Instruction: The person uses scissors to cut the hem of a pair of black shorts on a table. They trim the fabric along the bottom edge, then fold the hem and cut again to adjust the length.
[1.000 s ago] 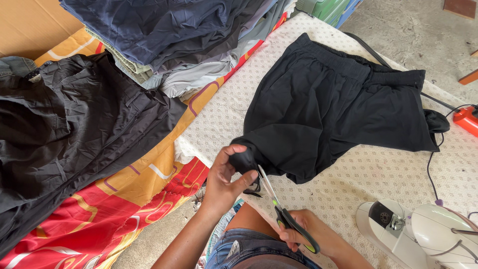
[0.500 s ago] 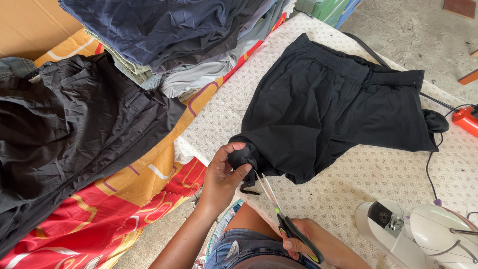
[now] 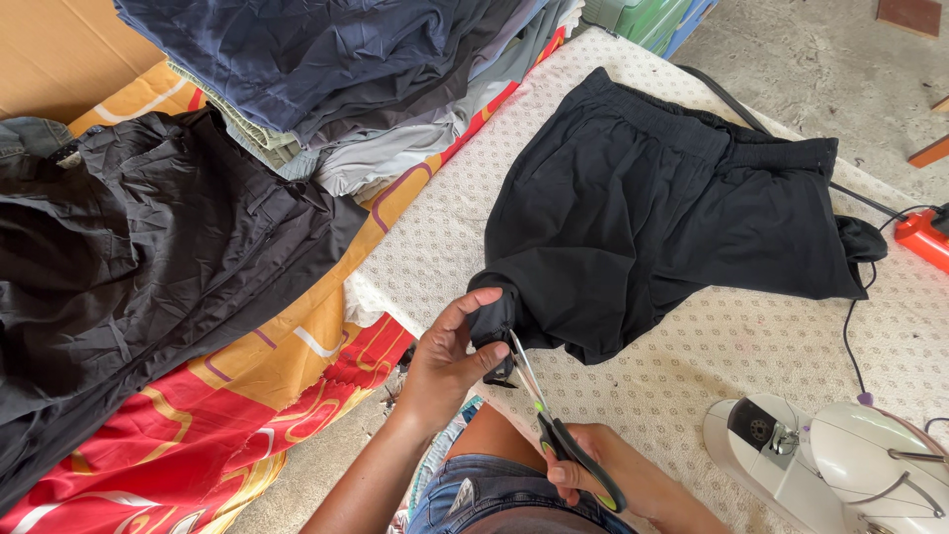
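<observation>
Her left hand pinches the hem of the black shorts, thumb up, wrist bent. Just right of it, the right hand grips scissors, blades angled up to the pinched cloth.

- A work table covered in cream cloth with a small dotted pattern fills the right and centre of the frame.
- Rough grey concrete floor shows at upper right, and again in a narrow strip at bottom centre-left.
- A brown cardboard sheet sits in the upper left corner.
- A bright red, orange and yellow patterned cloth spreads across the lower left.
- A white sewing machine sits at lower right.
- Green and blue plastic crates peek in at top centre.
- Even daylight, soft shadows.
</observation>
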